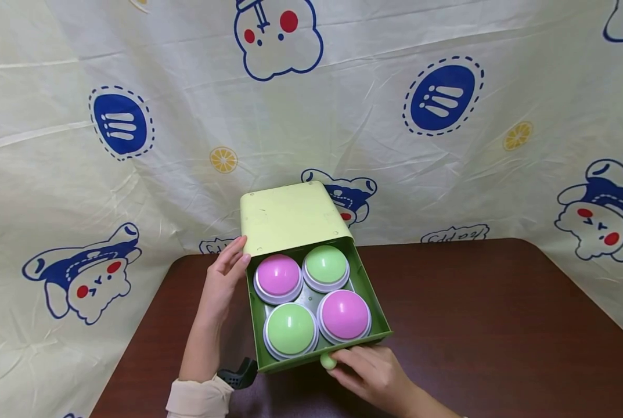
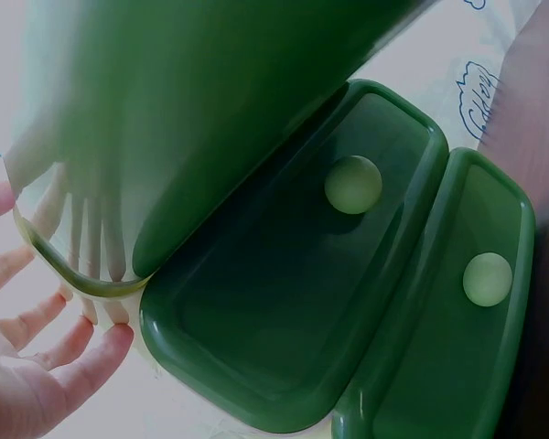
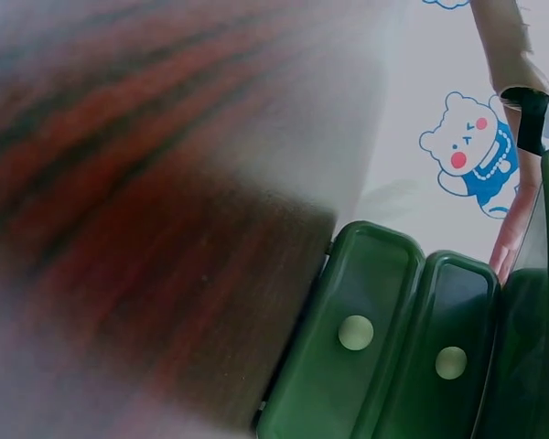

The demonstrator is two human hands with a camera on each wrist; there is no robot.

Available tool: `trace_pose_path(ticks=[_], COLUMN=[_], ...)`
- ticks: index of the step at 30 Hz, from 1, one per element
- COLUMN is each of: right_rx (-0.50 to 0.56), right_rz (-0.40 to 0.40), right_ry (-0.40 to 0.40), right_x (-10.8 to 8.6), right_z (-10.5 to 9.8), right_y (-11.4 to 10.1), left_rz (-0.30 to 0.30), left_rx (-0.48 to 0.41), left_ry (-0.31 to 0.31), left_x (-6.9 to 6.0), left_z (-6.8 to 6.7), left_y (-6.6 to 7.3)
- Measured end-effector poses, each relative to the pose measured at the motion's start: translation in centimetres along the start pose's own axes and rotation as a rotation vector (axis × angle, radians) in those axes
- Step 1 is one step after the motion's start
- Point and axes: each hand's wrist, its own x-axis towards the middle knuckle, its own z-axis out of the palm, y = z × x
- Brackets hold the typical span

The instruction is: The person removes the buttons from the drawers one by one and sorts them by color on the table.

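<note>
Pinching the light-green knob (image 1: 328,361) of the drawer (image 1: 362,277) with the right grip (image 1: 370,371), drawing thumb and fingers together on it and leaving only the knob's own width between them. Resting the left grip (image 1: 229,264) lightly against the left side of the cabinet (image 1: 295,217), touching near the front corner of its pale yellow-green top, spreading the fingers loosely and wrapping them round nothing.

Working with the cabinet standing on the dark reddish-brown surface (image 1: 473,313), left of its middle. Holding the drawer pulled out toward the body, exposing four glossy domes on whitish round bases inside: a pink dome (image 1: 278,274) far left, a green dome (image 1: 326,265) far right, another green dome (image 1: 290,328) near left, another pink dome (image 1: 345,314) near right.

Showing, in the left wrist view, a dark-green drawer front (image 2: 247,302) bearing a pale round knob (image 2: 353,185), and beside it, closer to the surface, a second drawer front (image 2: 439,375) bearing a matching knob (image 2: 488,280).

Wearing a cream sleeve (image 1: 200,399) on the left arm and a black device (image 1: 240,373) at that wrist. Facing a whitish cloth (image 1: 180,116) hanging behind, printed with blue-outlined bears (image 1: 278,58), blue ovals (image 1: 442,96) and orange slices (image 1: 223,159).
</note>
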Motion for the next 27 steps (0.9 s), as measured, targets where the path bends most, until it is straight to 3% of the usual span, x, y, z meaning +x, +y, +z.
trace_pose_path(ticks=[7, 12, 21, 27], right_rx=[0.057, 0.153, 0.25, 0.242], right_rz=[0.074, 0.063, 0.024, 0.137], right_ry=[-0.062, -0.02, 0.081, 0.019], right_x=[-0.6, 0.1, 3.3, 4.1], right_z=[-0.9, -2.0, -4.8, -5.9], right_y=[-0.2, 0.0, 0.6, 2.0], left_rz=[0.002, 0.002, 0.005, 0.008], left_rx=[-0.002, 0.002, 0.002, -0.004], left_ry=[-0.003, -0.006, -0.002, -0.001], left_x=[0.0, 0.1, 0.1, 0.1], left_z=[0.0, -0.1, -0.1, -0.1], left_y=[-0.2, -0.2, -0.2, -0.2])
